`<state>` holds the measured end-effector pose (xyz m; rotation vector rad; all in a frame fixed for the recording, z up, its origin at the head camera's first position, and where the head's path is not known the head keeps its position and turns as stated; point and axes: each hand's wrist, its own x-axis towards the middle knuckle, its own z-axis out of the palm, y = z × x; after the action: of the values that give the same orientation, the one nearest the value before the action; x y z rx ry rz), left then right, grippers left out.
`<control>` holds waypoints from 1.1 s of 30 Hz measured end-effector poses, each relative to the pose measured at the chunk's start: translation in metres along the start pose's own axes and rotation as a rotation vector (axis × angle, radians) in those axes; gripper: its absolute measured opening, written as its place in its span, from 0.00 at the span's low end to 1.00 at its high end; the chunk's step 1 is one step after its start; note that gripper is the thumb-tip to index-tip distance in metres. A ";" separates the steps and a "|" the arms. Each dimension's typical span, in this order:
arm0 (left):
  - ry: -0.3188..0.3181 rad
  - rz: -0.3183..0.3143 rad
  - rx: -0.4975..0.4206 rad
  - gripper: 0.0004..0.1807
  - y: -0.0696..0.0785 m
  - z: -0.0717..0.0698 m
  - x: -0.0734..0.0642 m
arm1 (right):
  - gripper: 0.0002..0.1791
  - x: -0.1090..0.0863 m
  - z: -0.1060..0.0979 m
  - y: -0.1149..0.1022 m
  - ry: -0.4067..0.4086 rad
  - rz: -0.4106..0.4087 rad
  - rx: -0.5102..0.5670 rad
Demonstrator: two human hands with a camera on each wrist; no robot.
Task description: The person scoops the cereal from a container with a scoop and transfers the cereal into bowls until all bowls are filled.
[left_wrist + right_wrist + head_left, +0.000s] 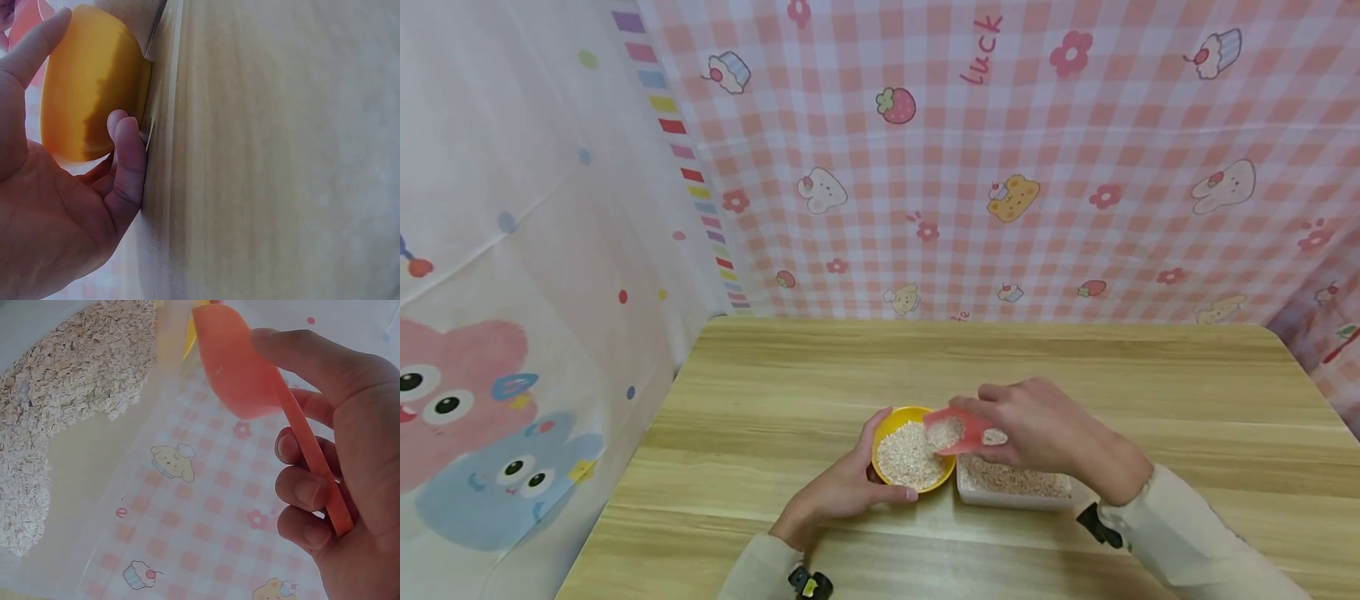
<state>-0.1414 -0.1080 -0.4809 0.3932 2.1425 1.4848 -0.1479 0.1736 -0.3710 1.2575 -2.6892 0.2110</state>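
Observation:
In the head view, a yellow bowl (937, 485) filled with pale oat flakes (908, 454) sits on the table. My left hand (842, 485) holds it from the left. The left wrist view shows that thumb laid along the bowl's wall (94, 69) and the other fingers curled in by its base. My right hand (1037, 423) grips a pink-orange scoop (973, 430), its end over the bowl's right rim with flakes in it. The right wrist view has the fingers wrapped round the scoop's handle (312, 453), thumb against its back.
Right beside the bowl, partly under my right hand, stands a clear plastic container (1015, 501) of oat flakes. The wood-grain table (820, 358) reaches back to a pink checked cloth (865, 242). A white printed cloth (587, 250) hangs on the left.

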 end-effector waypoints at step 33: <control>0.010 -0.003 0.029 0.63 0.000 0.000 -0.001 | 0.29 0.000 0.001 -0.007 0.112 -0.131 -0.176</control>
<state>-0.1408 -0.1084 -0.4810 0.3937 2.1734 1.4579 -0.1426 0.1686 -0.3720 1.3202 -2.4605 0.0266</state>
